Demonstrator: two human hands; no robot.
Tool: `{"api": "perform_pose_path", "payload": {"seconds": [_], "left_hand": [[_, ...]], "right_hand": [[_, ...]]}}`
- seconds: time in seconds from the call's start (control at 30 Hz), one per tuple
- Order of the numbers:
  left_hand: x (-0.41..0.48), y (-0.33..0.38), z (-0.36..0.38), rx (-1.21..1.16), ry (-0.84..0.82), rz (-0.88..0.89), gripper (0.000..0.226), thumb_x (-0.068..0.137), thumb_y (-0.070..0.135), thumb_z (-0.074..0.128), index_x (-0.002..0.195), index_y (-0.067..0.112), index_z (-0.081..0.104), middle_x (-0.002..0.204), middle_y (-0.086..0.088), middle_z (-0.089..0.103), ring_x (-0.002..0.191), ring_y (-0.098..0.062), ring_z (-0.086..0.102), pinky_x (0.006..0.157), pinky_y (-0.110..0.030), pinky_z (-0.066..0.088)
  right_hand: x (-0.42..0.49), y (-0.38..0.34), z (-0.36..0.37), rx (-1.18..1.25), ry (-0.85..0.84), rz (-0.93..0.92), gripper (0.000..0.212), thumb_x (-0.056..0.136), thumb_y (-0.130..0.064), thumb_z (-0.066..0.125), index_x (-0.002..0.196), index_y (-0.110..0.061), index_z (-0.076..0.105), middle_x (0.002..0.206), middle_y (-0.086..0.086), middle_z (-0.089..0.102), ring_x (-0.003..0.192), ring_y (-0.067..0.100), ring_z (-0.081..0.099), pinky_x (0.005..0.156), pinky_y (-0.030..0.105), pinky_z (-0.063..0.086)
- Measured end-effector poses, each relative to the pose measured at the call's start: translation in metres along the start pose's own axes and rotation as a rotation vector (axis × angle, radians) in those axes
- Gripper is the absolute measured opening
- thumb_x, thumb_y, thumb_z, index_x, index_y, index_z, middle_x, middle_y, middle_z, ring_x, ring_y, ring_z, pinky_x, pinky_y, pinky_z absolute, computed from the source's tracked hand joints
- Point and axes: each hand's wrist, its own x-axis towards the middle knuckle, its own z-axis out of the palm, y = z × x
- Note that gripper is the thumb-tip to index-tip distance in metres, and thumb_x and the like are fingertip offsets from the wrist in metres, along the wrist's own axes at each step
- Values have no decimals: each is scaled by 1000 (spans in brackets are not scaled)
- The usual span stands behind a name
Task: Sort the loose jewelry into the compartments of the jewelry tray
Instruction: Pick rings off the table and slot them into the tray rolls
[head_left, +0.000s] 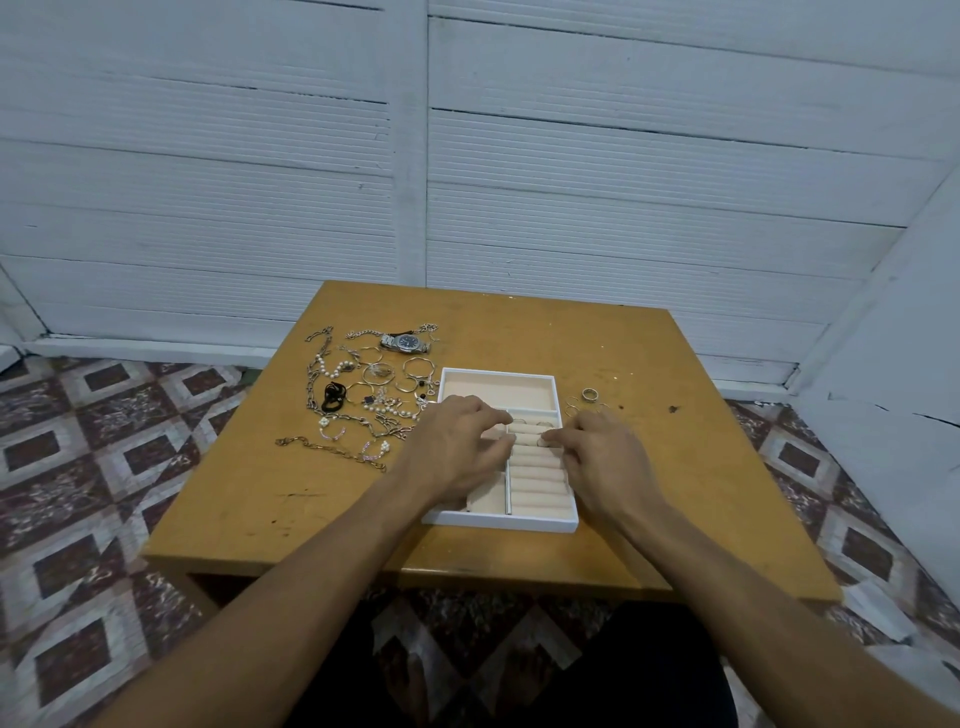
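Observation:
A white jewelry tray (498, 521) with a beige lining sits on the wooden table (649, 467). It has a wide far compartment (498, 389), ring rolls (537, 475) on the right and a narrow slot on the left. My left hand (457, 447) rests over the tray's left side, fingers curled at the ring rolls. My right hand (597, 449) is at the rolls' right edge, fingertips pinched; a held ring cannot be made out. Two thin rings (530, 423) sit in the top rolls. A heap of loose jewelry (363, 395) lies left of the tray, with a wristwatch (405, 342).
A few loose rings (587, 397) lie on the table right of the tray, one a thick silver band (589, 394). A black hair tie (334, 395) lies in the pile. White panelled walls stand behind and to the right. Patterned floor tiles surround the table.

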Motion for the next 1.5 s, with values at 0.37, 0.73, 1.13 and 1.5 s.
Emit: {"api": "perform_pose_path", "payload": {"seconds": [0.37,0.73,1.13,1.5], "left_hand": [[5,4,8,57,-18,21,37,90,42,53,122,26,62,117,3,60,118,-16,46,96,-35,32],[37,31,27,32,-69,-11,34,91,46,55,114,26,68,138,1,47,136,-19,27,102,-35,25],[92,63,66,188,-257,-106,36,94,43,45,122,27,62,149,-3,34,144,-30,6,110,-53,12],[113,64,76,228,-319,-116,23,91,33,57,111,29,66,145,0,40,143,-31,9,106,-50,20]], "right_hand": [[-7,2,6,-96,2,-28,25,88,-21,61,109,-29,73,88,1,61,85,25,51,70,34,39],[-3,30,-1,147,47,152,27,85,-10,55,104,-20,73,96,2,64,93,26,58,80,37,47],[23,81,0,211,-146,505,31,86,-28,59,114,-16,64,112,7,62,101,25,58,89,35,48],[31,75,9,245,-115,474,13,81,-41,63,91,-34,67,95,-2,61,100,24,57,83,45,49]]}}
